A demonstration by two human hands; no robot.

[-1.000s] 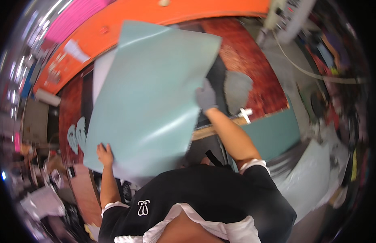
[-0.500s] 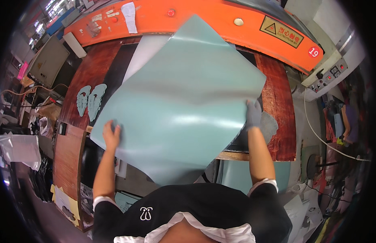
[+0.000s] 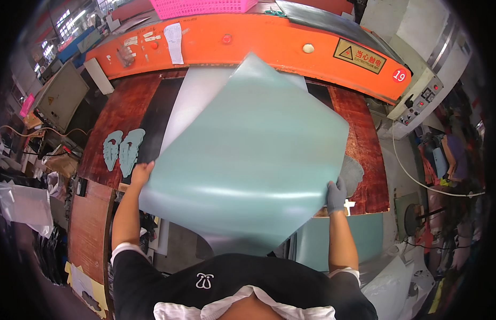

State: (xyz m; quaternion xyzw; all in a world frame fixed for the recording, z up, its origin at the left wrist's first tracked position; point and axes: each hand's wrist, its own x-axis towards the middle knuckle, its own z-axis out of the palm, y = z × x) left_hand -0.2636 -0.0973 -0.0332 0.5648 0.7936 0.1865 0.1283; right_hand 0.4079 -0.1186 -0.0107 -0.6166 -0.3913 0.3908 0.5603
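A large pale green sheet (image 3: 248, 149) spans the space between my hands, its far corner pointing at the orange machine beam. My bare left hand (image 3: 143, 173) grips the sheet's left edge, thumb on top. On the opposite edge my right hand (image 3: 336, 196), in a grey glove, pinches the sheet with the thumb over it. The sheet bows toward me and its near corner hangs by my shirt. Beneath it a whitish board (image 3: 186, 104) shows in part. Left of the sheet lie two stacks of green cut pieces (image 3: 129, 152), close to my left hand.
An orange machine beam (image 3: 258, 40) with a button and warning label crosses the back. A pink basket (image 3: 205, 6) stands behind it. At right are a control panel (image 3: 421, 101) and a grey cut piece (image 3: 353, 173) on the red-brown table (image 3: 368, 154). More green sheets (image 3: 344, 240) lie below the table's front edge.
The sheet's far corner has dropped away from the beam and come nearer to me. Both hands sit lower in view, still at the sheet's edges. The pink basket has come into view.
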